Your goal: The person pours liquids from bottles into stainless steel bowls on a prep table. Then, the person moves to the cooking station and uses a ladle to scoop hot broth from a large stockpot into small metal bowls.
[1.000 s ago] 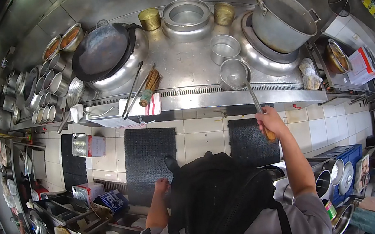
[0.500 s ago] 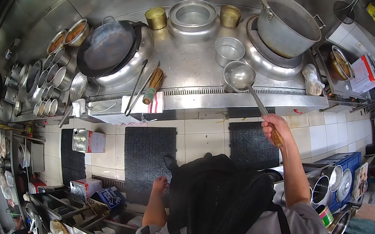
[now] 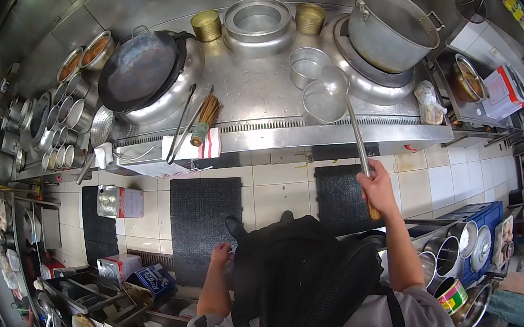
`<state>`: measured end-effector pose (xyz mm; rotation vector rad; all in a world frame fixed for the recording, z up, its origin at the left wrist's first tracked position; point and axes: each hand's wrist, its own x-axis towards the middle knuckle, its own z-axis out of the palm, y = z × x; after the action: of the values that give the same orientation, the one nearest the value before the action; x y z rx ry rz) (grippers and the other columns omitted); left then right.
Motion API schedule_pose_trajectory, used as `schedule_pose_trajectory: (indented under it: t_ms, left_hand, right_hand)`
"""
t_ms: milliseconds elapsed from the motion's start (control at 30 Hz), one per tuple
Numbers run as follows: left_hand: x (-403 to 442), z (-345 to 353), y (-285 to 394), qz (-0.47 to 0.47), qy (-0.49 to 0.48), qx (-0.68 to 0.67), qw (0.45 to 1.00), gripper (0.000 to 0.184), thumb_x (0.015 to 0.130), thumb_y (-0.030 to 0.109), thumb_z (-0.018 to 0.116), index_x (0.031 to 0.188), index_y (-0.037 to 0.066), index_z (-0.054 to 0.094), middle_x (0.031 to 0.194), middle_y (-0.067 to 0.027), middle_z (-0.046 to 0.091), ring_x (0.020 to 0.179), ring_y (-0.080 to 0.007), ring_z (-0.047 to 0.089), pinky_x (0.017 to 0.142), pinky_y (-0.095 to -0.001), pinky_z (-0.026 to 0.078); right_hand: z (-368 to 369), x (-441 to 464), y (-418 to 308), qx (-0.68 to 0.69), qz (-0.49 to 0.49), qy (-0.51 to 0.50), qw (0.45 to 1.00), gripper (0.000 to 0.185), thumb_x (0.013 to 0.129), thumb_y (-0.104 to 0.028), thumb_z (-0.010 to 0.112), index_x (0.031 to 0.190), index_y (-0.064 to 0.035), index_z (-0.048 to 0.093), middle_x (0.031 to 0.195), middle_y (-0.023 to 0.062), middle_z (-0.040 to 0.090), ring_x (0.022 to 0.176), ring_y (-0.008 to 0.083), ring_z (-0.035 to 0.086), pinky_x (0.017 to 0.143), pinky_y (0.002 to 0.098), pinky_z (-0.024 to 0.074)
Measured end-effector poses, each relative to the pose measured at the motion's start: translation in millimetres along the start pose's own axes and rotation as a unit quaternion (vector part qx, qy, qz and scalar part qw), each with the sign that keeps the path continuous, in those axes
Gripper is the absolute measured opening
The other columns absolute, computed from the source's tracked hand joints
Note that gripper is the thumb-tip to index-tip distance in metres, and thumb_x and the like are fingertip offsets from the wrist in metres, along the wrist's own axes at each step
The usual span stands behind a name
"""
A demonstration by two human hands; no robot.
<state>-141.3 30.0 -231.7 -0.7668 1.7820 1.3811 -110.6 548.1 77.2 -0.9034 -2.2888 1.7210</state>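
Observation:
My right hand (image 3: 376, 186) is wrapped round the handle of a long ladle (image 3: 357, 132). The ladle's round bowl overlaps two metal pots in view: an upper round pot (image 3: 306, 65) and a lower one (image 3: 322, 104) near the grated channel. I cannot tell whether the bowl touches either. My left hand (image 3: 222, 253) hangs low beside the black apron (image 3: 301, 270), fingers curled, with nothing visible in them. Just right of the ladle stands a large two-handled pot (image 3: 389, 30) on a burner.
A dark wok (image 3: 143, 73) rests on the left burner. Tongs (image 3: 182, 124) and a bamboo brush (image 3: 205, 119) lie on a striped towel (image 3: 207, 145). Several small metal cups line the left side. Behind stand a covered round vessel (image 3: 258, 26) and two brass-coloured tins. Bins are behind me.
The ladle bowl has risen away from the lower pot towards the upper one. My right hand has shifted slightly left and its handle stands more upright. My left hand is nearly still.

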Motion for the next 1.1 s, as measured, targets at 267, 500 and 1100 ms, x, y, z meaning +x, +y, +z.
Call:
schedule_pose_trajectory:
  t_ms: [267,500,1100]
  left_hand:
    - [-9,-14,-17,0.006,-0.003,0.019,1.000,0.025,0.091,0.029,0.060,0.100,0.006,0.065,0.080,-0.0031,0.063,0.058,-0.0126,0.061,0.043,-0.0266,0.041]
    - [-15,-11,-32,-0.026,-0.004,-0.012,1.000,0.022,0.093,0.030,0.058,0.103,0.010,0.062,0.086,-0.0027,0.062,0.063,-0.0132,0.061,0.048,-0.0264,0.044]
    - [-15,-1,-29,-0.021,-0.014,-0.043,0.999,0.024,0.091,0.025,0.060,0.103,0.005,0.063,0.075,-0.0045,0.061,0.055,-0.0134,0.059,0.041,-0.0265,0.040]
  right_hand:
    - [12,21,50,-0.343,-0.101,0.077,0.931,0.049,0.083,-0.014,0.066,0.127,0.0003,0.052,0.077,0.0237,0.067,0.072,0.0408,0.067,0.066,0.0446,0.0533]
    - [13,44,-16,-0.190,0.049,-0.042,0.980,0.039,0.086,-0.014,0.062,0.117,0.0062,0.052,0.076,0.0199,0.064,0.058,0.0263,0.065,0.053,0.0382,0.0536]
    - [-15,36,-33,0.307,0.196,-0.106,0.925,0.017,0.092,-0.015,0.061,0.099,-0.0025,0.052,0.071,0.0035,0.055,0.049,0.0079,0.050,0.039,0.0221,0.0423]
